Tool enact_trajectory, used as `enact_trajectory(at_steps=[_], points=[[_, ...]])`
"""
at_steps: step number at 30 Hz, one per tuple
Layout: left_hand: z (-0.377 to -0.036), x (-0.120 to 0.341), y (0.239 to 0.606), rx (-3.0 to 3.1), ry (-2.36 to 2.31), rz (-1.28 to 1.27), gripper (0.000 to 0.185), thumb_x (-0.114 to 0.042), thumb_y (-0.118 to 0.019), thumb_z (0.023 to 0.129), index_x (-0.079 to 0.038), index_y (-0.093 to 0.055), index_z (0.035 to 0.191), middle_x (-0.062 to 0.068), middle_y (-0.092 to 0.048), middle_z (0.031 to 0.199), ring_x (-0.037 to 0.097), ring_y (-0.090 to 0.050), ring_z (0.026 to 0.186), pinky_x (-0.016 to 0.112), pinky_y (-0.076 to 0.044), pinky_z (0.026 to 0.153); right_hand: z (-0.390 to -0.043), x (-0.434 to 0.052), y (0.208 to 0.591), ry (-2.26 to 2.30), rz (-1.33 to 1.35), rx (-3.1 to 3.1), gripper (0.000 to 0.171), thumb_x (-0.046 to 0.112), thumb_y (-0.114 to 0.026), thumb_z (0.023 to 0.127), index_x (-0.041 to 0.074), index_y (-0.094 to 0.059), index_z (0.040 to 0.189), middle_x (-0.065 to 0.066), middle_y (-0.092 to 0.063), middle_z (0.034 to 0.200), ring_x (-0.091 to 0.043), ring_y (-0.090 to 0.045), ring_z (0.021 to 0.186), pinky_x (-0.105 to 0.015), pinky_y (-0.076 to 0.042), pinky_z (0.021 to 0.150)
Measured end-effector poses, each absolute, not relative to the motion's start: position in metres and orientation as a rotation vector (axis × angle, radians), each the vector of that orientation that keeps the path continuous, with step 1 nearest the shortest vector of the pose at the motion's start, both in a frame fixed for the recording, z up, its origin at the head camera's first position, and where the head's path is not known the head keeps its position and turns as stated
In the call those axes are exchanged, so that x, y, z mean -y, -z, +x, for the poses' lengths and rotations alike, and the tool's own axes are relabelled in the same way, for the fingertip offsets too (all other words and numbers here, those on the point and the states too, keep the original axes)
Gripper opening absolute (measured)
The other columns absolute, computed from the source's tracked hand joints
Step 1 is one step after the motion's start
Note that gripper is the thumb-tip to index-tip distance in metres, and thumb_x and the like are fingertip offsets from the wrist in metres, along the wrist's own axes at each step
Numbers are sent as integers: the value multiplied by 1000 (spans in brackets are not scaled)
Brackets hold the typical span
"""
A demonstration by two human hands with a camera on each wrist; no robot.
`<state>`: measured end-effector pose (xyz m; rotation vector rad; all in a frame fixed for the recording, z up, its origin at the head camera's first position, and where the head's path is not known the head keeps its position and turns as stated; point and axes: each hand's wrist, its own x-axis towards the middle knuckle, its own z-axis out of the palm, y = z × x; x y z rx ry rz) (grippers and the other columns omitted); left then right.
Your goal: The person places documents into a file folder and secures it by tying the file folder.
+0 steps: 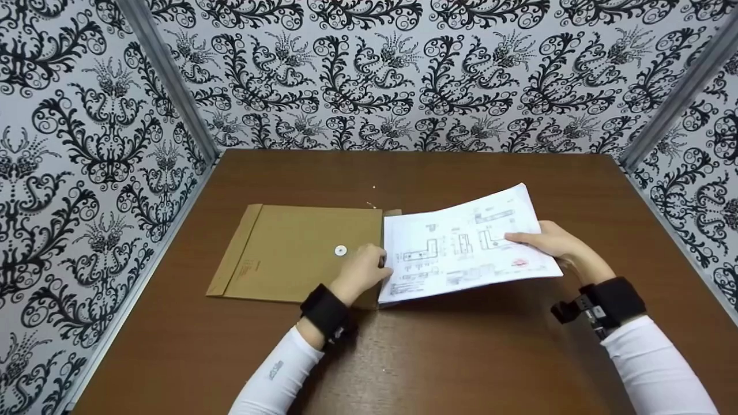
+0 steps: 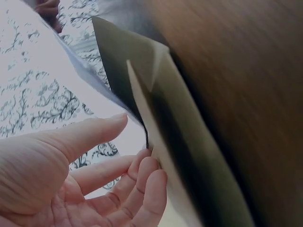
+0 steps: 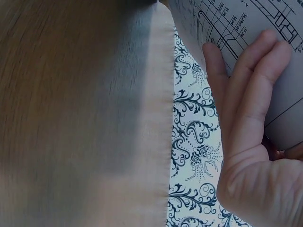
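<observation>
A brown paper envelope (image 1: 300,248) with a white round button lies flat at centre-left, its opening toward the right. Printed sheets (image 1: 461,248) with technical drawings and a red stamp lie with their left edge at that opening. My left hand (image 1: 363,268) holds the envelope at its mouth; in the left wrist view its fingers curl at the envelope's edge (image 2: 151,123), with the thumb by the paper. My right hand (image 1: 548,239) grips the sheets' right side, thumb on top and fingers (image 3: 251,90) underneath. The sheets' right end is raised off the table.
The brown wooden table (image 1: 450,357) meets patterned walls (image 1: 369,75) at the back and both sides. Small white specks (image 1: 372,204) lie behind the envelope. Black bands with wrist cameras (image 1: 611,305) are on both wrists.
</observation>
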<state>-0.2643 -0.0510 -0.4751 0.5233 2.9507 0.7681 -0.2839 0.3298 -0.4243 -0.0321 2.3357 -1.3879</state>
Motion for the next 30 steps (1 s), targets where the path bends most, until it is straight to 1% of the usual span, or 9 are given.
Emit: enact_trajectory(at_steps=[3,5,7,10,13,17,20,26,30], points=[[-263,48,473,-3012,-613,537,19,-19,-77,86,-3,-68,81,12,-70,89,26,-63,77,36,-48,65,-286,-328,423,1380,-23,-2334,59,30,-62,102,-10,-47,142,10,-73,81,-7,-74,67,-22,-60,64],[-263,46,472,-3037,-541,551,20,-21,-77,87,-2,-71,89,18,-74,107,32,-70,92,41,-55,74,-287,-327,422,1369,-23,-2337,59,30,-63,102,-10,-46,142,10,-73,81,-6,-74,68,-22,-60,64],[-263,44,471,-3039,-492,560,22,-22,-76,89,-1,-72,96,21,-73,119,35,-71,101,45,-58,82,-288,-326,421,1365,-23,-2337,59,30,-63,102,-10,-46,142,10,-73,81,-6,-74,68,-22,-60,64],[-263,43,470,-3036,-424,567,26,-25,-74,92,-1,-72,103,21,-68,126,36,-70,106,47,-59,86,-289,-324,419,1358,-23,-2340,58,30,-63,101,-11,-48,140,10,-73,80,-6,-73,67,-21,-60,64],[-263,41,470,-3033,-373,554,28,-27,-72,94,-1,-71,106,19,-65,124,35,-67,106,49,-59,86,-291,-322,417,1348,-28,-2349,57,30,-64,101,-11,-49,137,10,-72,79,-6,-73,66,-21,-59,63],[-262,40,470,-3071,-326,534,29,-27,-70,95,-1,-73,105,18,-63,124,35,-65,109,50,-59,84,-293,-320,416,1341,-43,-2347,57,31,-64,101,-10,-50,138,9,-73,80,-6,-73,67,-21,-59,63],[-261,39,470,-3109,-283,529,28,-27,-69,95,0,-74,103,18,-62,122,34,-64,109,49,-60,81,-295,-318,416,1347,-63,-2340,57,30,-63,101,-11,-50,138,9,-73,80,-7,-74,67,-21,-59,63],[-263,40,473,-3161,-242,545,28,-27,-71,94,0,-75,100,17,-62,118,34,-64,106,48,-61,76,-298,-317,418,1349,-52,-2343,59,32,-63,101,-9,-48,141,9,-73,81,-7,-74,67,-22,-60,64],[-263,42,473,-3197,-284,573,27,-27,-73,92,0,-74,94,17,-62,112,34,-65,101,47,-60,72,-299,-318,422,1342,-74,-2372,59,33,-63,101,-9,-49,140,9,-73,81,-8,-73,66,-23,-60,62]])
